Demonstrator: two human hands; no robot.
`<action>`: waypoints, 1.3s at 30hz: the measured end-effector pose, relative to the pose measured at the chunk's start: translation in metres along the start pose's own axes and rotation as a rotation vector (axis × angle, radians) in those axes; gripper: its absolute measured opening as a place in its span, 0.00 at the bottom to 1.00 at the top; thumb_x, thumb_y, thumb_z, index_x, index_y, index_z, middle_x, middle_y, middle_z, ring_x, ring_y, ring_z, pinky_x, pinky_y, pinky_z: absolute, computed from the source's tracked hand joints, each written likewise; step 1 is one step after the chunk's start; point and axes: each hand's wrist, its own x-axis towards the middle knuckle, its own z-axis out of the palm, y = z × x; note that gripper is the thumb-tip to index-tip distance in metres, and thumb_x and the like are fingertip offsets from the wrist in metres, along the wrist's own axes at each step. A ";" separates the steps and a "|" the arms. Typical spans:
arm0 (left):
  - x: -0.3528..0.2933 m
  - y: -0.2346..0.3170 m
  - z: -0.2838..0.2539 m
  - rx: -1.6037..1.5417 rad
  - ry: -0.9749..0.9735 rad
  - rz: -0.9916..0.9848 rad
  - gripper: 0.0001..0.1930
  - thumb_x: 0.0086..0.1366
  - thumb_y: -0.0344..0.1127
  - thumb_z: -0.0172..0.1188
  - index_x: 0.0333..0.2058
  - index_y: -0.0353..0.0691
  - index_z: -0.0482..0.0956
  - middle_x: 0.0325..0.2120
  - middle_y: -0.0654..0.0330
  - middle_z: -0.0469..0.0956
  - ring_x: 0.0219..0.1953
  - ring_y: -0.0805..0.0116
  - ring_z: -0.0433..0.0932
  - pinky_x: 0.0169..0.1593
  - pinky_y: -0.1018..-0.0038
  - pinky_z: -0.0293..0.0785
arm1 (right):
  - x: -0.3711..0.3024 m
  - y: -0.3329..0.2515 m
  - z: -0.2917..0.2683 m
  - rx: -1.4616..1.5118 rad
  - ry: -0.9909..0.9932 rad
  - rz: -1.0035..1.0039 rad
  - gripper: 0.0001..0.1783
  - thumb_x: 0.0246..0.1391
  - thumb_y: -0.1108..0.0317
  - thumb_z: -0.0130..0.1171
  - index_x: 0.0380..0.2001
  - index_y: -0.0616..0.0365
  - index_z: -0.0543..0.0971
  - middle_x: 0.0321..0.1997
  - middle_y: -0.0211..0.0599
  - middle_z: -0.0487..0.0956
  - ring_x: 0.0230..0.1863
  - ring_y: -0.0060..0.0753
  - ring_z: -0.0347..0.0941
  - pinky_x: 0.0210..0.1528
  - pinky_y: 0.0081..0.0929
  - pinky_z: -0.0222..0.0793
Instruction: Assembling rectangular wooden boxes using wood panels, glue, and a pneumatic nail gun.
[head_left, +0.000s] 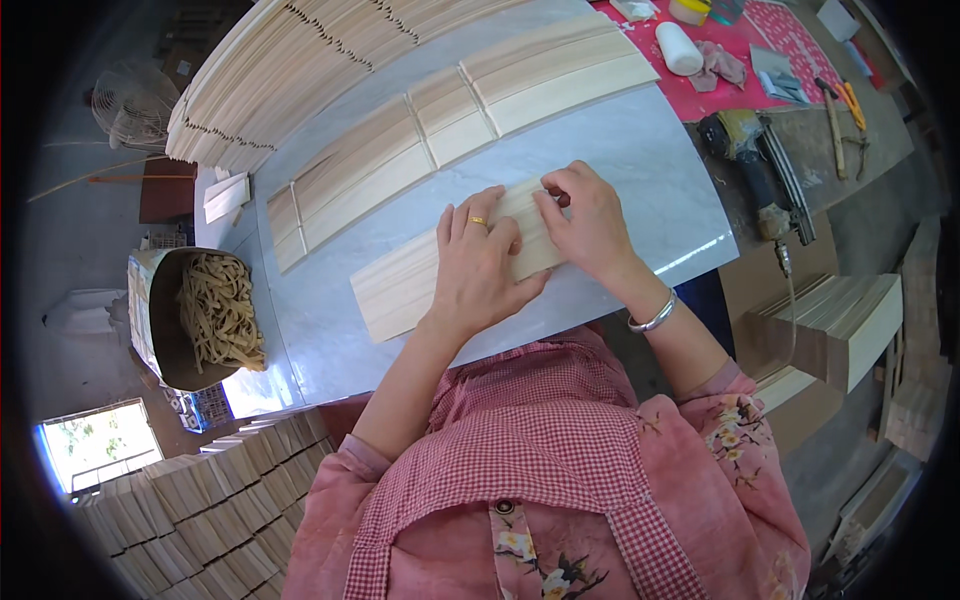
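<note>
A pale wooden board (395, 295) lies at a slant on the grey marbled tabletop in front of me. My left hand (478, 260), with a gold ring, is laid across the board, its thumb at the near edge and its fingers curled over the far side. At the board's right part, my right hand (592, 222) is closed, thumb against bent fingers. A small dark spot shows between those fingers; what they pinch cannot be made out. Beyond both hands lies a long row of pale wooden boards (450, 105) with narrow crosswise gaps or grooves.
Stacked wooden boards (300, 70) stand at the back left. On the left, a bin (150, 310) holds tan strips. A nail gun (760, 175), a hammer (835, 130) and a white roll (679, 49) lie to the right. More boards (230, 510) are piled at lower left.
</note>
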 end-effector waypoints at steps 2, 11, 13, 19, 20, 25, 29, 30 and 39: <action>0.002 -0.001 0.002 -0.040 0.005 -0.013 0.20 0.45 0.46 0.74 0.28 0.42 0.74 0.58 0.41 0.68 0.62 0.44 0.63 0.65 0.49 0.55 | -0.001 -0.001 0.001 0.005 0.003 -0.012 0.04 0.53 0.76 0.63 0.33 0.63 0.81 0.32 0.36 0.76 0.29 0.32 0.73 0.34 0.26 0.73; 0.005 -0.001 0.003 -0.074 -0.007 -0.057 0.23 0.37 0.40 0.78 0.26 0.43 0.70 0.57 0.42 0.67 0.59 0.44 0.65 0.62 0.54 0.57 | -0.001 -0.004 0.000 -0.093 0.016 -0.142 0.06 0.53 0.77 0.61 0.36 0.62 0.78 0.36 0.37 0.75 0.31 0.34 0.73 0.35 0.28 0.71; 0.006 -0.002 0.004 -0.085 -0.002 -0.055 0.23 0.37 0.40 0.78 0.26 0.43 0.70 0.58 0.43 0.67 0.59 0.44 0.65 0.62 0.54 0.57 | -0.002 -0.002 0.002 -0.052 0.018 -0.115 0.07 0.53 0.78 0.61 0.37 0.62 0.77 0.36 0.37 0.75 0.31 0.35 0.72 0.35 0.29 0.71; 0.005 -0.003 0.006 -0.108 0.020 -0.038 0.24 0.37 0.40 0.79 0.26 0.43 0.70 0.59 0.44 0.67 0.59 0.45 0.65 0.62 0.54 0.57 | -0.004 -0.002 0.007 0.018 0.036 -0.076 0.07 0.53 0.76 0.61 0.37 0.61 0.77 0.36 0.38 0.74 0.31 0.39 0.72 0.36 0.32 0.71; 0.006 -0.003 0.006 -0.102 0.019 -0.031 0.24 0.37 0.40 0.79 0.26 0.44 0.70 0.59 0.44 0.67 0.59 0.45 0.65 0.62 0.54 0.57 | -0.003 -0.003 0.006 -0.009 0.044 -0.092 0.07 0.53 0.75 0.60 0.37 0.60 0.77 0.36 0.38 0.74 0.32 0.40 0.72 0.37 0.33 0.71; 0.008 -0.003 0.003 -0.079 -0.021 -0.025 0.25 0.37 0.41 0.80 0.26 0.44 0.70 0.60 0.45 0.67 0.59 0.45 0.65 0.63 0.53 0.56 | -0.002 0.003 -0.020 0.140 -0.061 -0.033 0.05 0.53 0.75 0.59 0.35 0.59 0.78 0.34 0.38 0.74 0.31 0.42 0.72 0.37 0.34 0.71; 0.009 -0.004 -0.002 -0.083 -0.037 -0.020 0.25 0.37 0.41 0.80 0.26 0.44 0.70 0.61 0.45 0.67 0.59 0.46 0.65 0.63 0.53 0.56 | -0.022 0.007 -0.061 0.074 -0.153 -0.028 0.04 0.53 0.75 0.58 0.33 0.58 0.79 0.32 0.36 0.75 0.29 0.41 0.72 0.35 0.34 0.70; 0.008 -0.004 -0.002 -0.090 -0.037 -0.017 0.25 0.38 0.41 0.80 0.26 0.44 0.69 0.61 0.45 0.67 0.59 0.46 0.65 0.63 0.54 0.56 | -0.030 0.000 -0.069 -0.006 -0.225 -0.048 0.04 0.52 0.75 0.59 0.33 0.58 0.80 0.32 0.36 0.75 0.28 0.41 0.72 0.34 0.34 0.70; 0.009 0.000 0.007 -0.093 -0.010 -0.007 0.24 0.39 0.39 0.80 0.25 0.44 0.68 0.61 0.45 0.68 0.58 0.48 0.66 0.64 0.55 0.56 | -0.036 -0.018 -0.067 -0.310 -0.376 -0.144 0.02 0.48 0.74 0.60 0.25 0.60 0.81 0.29 0.37 0.75 0.27 0.41 0.73 0.33 0.34 0.71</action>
